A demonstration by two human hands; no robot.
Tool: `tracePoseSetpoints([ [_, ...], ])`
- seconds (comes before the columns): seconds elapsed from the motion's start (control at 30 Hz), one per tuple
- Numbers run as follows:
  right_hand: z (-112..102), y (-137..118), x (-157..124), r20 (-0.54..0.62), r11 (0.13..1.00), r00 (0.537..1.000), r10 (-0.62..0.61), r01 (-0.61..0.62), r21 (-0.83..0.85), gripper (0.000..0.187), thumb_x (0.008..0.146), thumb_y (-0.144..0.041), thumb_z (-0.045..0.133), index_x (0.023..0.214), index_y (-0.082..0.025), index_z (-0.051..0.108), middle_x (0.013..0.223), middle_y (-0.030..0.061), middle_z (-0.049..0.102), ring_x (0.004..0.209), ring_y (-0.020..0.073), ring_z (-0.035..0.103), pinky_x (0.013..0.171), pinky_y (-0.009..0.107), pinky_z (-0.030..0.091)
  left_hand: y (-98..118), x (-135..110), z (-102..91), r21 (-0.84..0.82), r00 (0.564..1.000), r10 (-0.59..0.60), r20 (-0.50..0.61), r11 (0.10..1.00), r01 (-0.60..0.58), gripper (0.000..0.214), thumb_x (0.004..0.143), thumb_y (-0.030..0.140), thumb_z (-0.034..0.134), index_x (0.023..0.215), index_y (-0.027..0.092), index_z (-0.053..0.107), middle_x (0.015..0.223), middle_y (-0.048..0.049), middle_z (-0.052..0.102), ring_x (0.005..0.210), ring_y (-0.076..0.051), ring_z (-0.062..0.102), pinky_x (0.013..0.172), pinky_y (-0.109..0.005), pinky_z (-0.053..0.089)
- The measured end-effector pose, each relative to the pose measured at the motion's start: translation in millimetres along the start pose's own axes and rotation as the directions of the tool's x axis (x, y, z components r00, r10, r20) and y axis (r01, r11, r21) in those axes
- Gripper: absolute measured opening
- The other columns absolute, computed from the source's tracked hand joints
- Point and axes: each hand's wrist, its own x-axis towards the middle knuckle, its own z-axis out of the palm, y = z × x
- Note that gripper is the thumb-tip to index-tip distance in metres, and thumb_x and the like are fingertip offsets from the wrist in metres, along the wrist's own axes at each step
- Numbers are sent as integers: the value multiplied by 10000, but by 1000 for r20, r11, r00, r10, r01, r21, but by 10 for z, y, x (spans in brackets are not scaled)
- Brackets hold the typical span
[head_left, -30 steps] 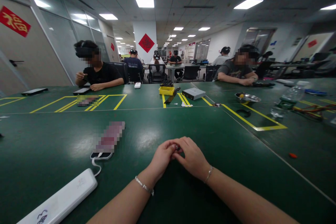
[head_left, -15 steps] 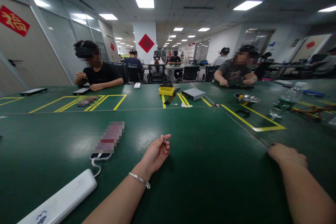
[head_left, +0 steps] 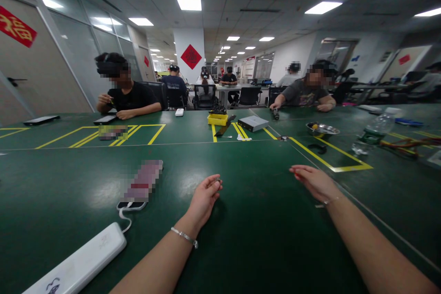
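Observation:
My left hand [head_left: 206,196] is closed just above the green table [head_left: 255,239]. Thumb and fingers pinch a small shiny metal piece [head_left: 218,180], most of it covered by the fingertips. My right hand [head_left: 316,183] hovers over the table to the right, its fingers pressed together and pointing towards the left hand. A reddish speck shows at its fingertips, too small to name. A wide gap separates the two hands.
A phone [head_left: 143,181] is cabled to a white power strip [head_left: 82,257] on the left. Farther off stand a yellow tray [head_left: 217,120], a grey box [head_left: 253,123], a metal bowl [head_left: 323,130] and a plastic bottle [head_left: 374,133]. Two people sit opposite.
My right hand has come in from the far right towards the middle. My left hand has turned slightly, fingers now covering more of the metal piece. The person opposite right now holds a dark object.

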Motion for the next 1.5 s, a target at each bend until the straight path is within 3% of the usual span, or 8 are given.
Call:
tracePoseSetpoints([
  [0.07, 339, -287, -107, 193, 960, 981, 18, -70, 269, 194, 725, -273, 527, 876, -172, 594, 814, 67, 614, 685, 122, 574, 615, 248, 496, -18, 10, -3, 122, 996, 90, -19, 989, -87, 302, 643, 171, 637, 936, 151, 566, 790, -20, 580, 653, -81, 538, 558, -169, 391],
  [0.13, 646, -567, -245, 462, 740, 886, 31, -331, 586, 181, 708, -246, 581, 867, -159, 589, 792, 51, 608, 611, 76, 554, 558, 189, 490, -23, 17, -6, 222, 986, 167, -20, 962, -159, 315, 614, 172, 647, 919, 148, 570, 774, -15, 586, 661, -92, 537, 599, -191, 401],
  [0.2, 900, -803, -389, 638, 456, 769, -20, -561, 691, 147, 676, -192, 624, 811, -143, 592, 738, 29, 594, 567, 46, 534, 524, 150, 473, -18, 17, -5, 286, 977, 214, -12, 937, -201, 310, 599, 168, 647, 900, 147, 575, 766, -12, 593, 679, -102, 542, 651, -215, 410],
  [0.27, 1092, -959, -518, 680, 360, 732, -46, -623, 695, 129, 643, -124, 640, 764, -135, 595, 721, 16, 589, 589, 41, 542, 557, 141, 473, -10, 9, 0, 334, 973, 231, 6, 917, -219, 300, 599, 169, 640, 892, 148, 580, 757, -11, 599, 694, -113, 545, 677, -231, 412],
  [0.8, 1217, -1064, -810, 705, 311, 666, -243, -635, 707, 194, 700, -299, 606, 772, -123, 572, 691, 13, 598, 621, 70, 560, 571, 184, 438, -12, -33, 10, 462, 980, 150, 133, 865, -195, 388, 811, 437, 370, 732, 131, 596, 557, 9, 506, 512, -98, 446, 493, -210, 318],
  [1.07, 1232, -1033, -788, 629, 252, 763, -151, -586, 770, 213, 589, -202, 701, 720, -154, 540, 652, -22, 582, 584, 57, 529, 566, 182, 405, 12, -40, 31, 439, 981, 170, 91, 878, -193, 169, 684, 274, 586, 796, 149, 574, 671, 15, 568, 605, -95, 490, 562, -199, 352],
  [1.3, 1267, -1017, -791, 682, 258, 720, -128, -640, 724, 262, 705, -409, 578, 685, -151, 540, 570, -24, 513, 520, 53, 472, 521, 197, 362, -12, -34, 41, 415, 967, 239, 89, 874, -254, 186, 570, 123, 638, 729, 155, 548, 673, 30, 563, 641, -98, 513, 606, -208, 381],
  [1.5, 1257, -1072, -851, 667, 264, 724, -178, -618, 741, 196, 652, -297, 651, 725, -152, 541, 629, -25, 531, 549, 45, 467, 526, 185, 336, 4, -78, 74, 611, 953, 275, 125, 735, -293, 161, 641, 205, 610, 791, 155, 578, 609, 43, 518, 558, -90, 462, 557, -217, 372],
])
